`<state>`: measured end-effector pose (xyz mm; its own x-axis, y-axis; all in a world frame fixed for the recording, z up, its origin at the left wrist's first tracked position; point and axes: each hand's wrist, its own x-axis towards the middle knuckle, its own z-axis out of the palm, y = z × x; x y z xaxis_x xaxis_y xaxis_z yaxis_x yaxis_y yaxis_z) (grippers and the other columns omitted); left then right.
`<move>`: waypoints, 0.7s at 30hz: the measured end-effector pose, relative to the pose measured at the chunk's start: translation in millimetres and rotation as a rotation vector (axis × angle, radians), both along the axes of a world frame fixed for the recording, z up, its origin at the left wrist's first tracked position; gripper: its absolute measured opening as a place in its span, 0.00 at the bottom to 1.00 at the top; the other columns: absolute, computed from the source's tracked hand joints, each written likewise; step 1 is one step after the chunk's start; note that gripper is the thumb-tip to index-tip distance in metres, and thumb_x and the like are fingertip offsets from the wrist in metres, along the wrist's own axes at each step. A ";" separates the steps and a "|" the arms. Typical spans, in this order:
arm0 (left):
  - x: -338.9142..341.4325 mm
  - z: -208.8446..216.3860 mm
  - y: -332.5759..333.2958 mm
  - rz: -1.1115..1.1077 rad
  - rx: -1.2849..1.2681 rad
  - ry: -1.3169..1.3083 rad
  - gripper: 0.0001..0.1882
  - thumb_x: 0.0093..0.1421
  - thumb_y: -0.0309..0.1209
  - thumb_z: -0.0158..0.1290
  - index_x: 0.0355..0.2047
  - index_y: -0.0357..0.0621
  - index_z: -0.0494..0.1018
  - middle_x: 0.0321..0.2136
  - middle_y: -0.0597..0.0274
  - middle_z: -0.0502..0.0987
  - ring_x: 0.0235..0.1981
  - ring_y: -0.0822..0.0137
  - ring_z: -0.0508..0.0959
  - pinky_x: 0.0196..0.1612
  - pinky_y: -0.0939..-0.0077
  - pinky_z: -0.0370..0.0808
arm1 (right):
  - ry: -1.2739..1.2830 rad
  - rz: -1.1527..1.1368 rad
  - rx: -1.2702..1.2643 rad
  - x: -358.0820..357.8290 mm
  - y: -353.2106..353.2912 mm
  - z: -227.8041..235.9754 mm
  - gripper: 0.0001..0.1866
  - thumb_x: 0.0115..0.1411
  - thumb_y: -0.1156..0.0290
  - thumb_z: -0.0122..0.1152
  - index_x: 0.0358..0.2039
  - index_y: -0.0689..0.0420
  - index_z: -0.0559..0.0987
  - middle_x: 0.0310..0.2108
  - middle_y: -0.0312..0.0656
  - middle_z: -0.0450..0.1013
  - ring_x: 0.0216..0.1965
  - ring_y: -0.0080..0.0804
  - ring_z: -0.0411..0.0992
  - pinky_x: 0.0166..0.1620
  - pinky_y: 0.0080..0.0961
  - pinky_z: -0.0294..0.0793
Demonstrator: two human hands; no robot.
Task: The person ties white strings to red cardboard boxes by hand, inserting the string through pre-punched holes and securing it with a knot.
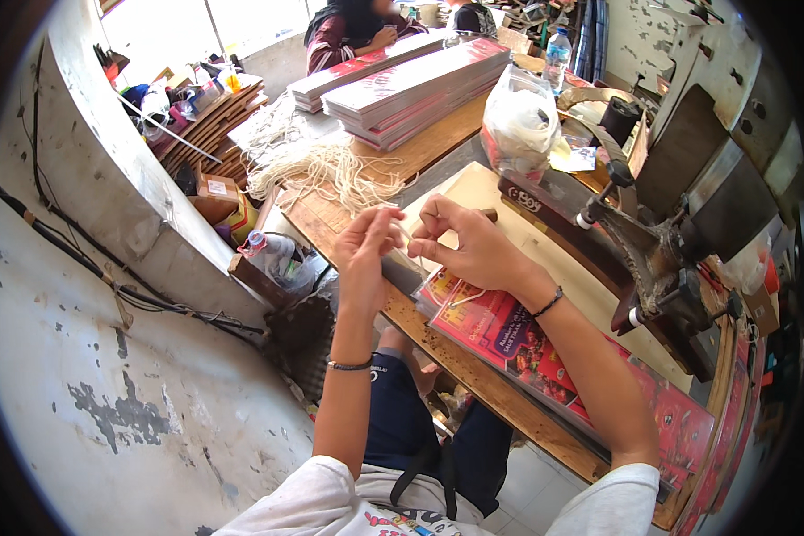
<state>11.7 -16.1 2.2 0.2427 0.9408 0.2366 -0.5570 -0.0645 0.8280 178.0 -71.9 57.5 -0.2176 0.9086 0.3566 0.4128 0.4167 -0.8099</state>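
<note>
Over the near edge of the bench, my left hand [369,247] and my right hand [475,243] are raised close together, fingers pinched. A thin white string [406,234] runs between them, and both hands seem to grip it, though its ends are hard to see. Below my right hand lies a stack of glossy red printed sheets [518,339] with food pictures. A short piece of pale cord [470,297] rests on its top. Farther off, a loose tangle of cream strings [330,179] spreads over the far end of the bench.
Behind the tangle are long stacks of red-and-white printed sheets [411,89]. A white plastic bag [520,125] and a water bottle [556,61] stand beside them. A heavy metal clamp machine [657,250] stands at right. Another person [353,36] is at the far side.
</note>
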 end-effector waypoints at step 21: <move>4.3 16.6 -283.5 -1.551 -0.138 0.009 0.23 0.69 0.48 0.51 0.34 0.38 0.79 0.21 0.63 0.79 0.21 0.72 0.76 0.24 0.77 0.69 | -0.210 -0.160 0.056 10.2 4.5 -16.1 0.20 0.68 0.53 0.54 0.40 0.59 0.80 0.31 0.47 0.81 0.36 0.47 0.79 0.45 0.40 0.75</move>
